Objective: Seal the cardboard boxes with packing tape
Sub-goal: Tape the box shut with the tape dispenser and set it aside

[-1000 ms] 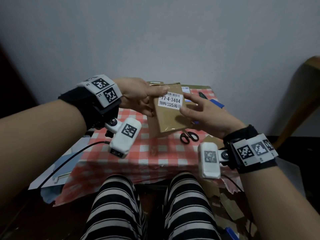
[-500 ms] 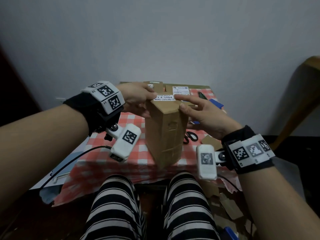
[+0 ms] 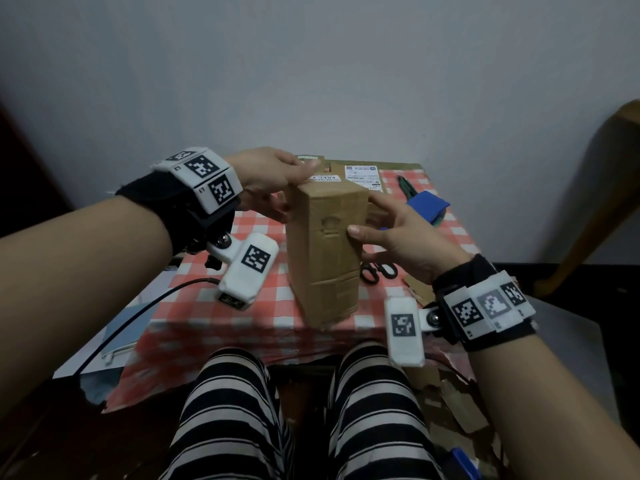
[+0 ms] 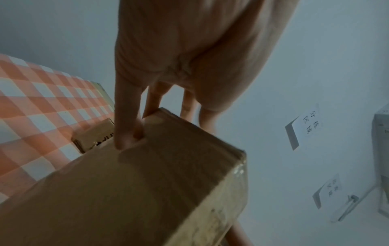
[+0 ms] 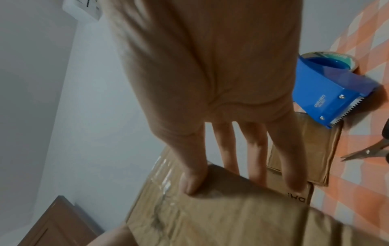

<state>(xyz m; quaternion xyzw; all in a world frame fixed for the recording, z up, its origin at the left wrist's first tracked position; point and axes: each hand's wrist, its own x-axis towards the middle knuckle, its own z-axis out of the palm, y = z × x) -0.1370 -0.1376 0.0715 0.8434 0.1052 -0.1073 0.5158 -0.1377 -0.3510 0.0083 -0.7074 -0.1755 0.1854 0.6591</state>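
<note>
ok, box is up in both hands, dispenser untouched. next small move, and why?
Probably set the cardboard box down on the checked tablecloth. Both the left hand and the right hand grip it, so neither is free for the blue tape dispenser, which lies on the table beside the scissors. The right hand is nearer to it.

The head camera looks forward and down from above the person's lap, taking in the checked table (image 3: pixel 242 306), both forearms and the grey wall beyond. The left wrist camera sits close under the left hand (image 4: pixel 179 66), facing along its fingers toward the cardboard box (image 4: pixel 147 183) and the wall to the far side. The right wrist camera looks along the right hand (image 5: pixel 210 74) at the same box, with the blue tape dispenser (image 5: pixel 328 93) to its right. All three views share the box.
</note>
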